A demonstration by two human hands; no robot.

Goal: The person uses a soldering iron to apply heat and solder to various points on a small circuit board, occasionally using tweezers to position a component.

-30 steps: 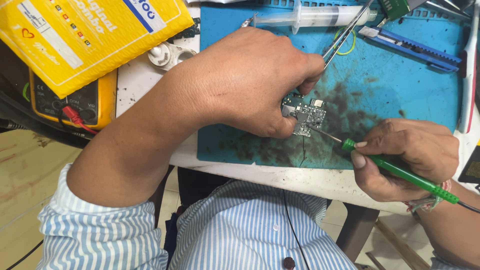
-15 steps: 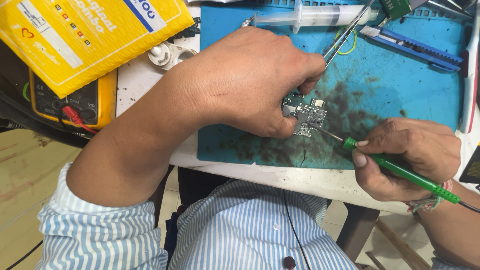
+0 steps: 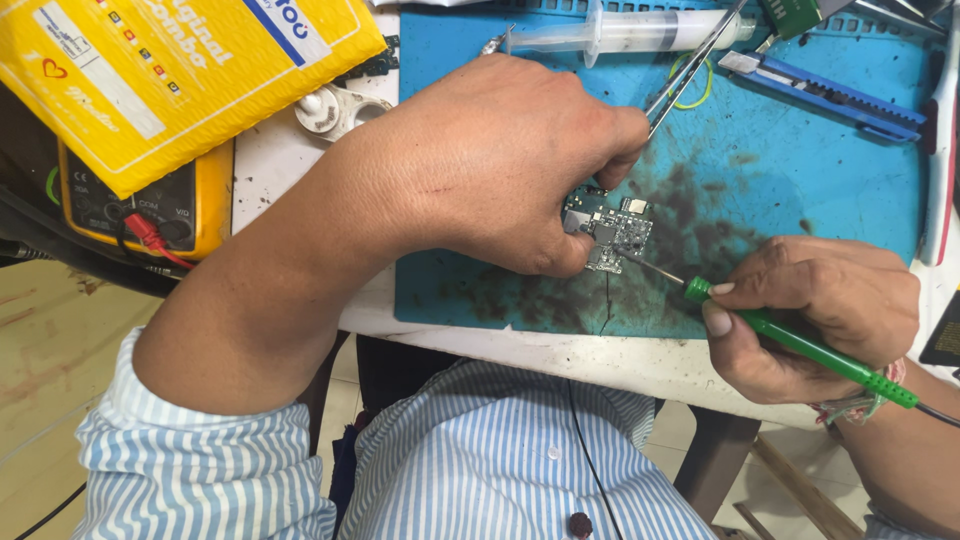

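A small dark circuit board (image 3: 617,232) lies on a blue work mat (image 3: 800,180) stained with dark smudges. My left hand (image 3: 500,160) rests over the board and grips metal tweezers (image 3: 690,70) that slant up and to the right. My right hand (image 3: 815,310) holds a green-handled soldering iron (image 3: 800,342), with its thin metal tip touching the board's lower right edge. The board's left part is hidden under my left fingers.
A plastic syringe (image 3: 620,30) and a blue utility knife (image 3: 820,92) lie at the mat's far edge. A yellow padded envelope (image 3: 170,70) covers part of a yellow multimeter (image 3: 150,215) on the left. A small white reel (image 3: 335,108) sits beside the mat.
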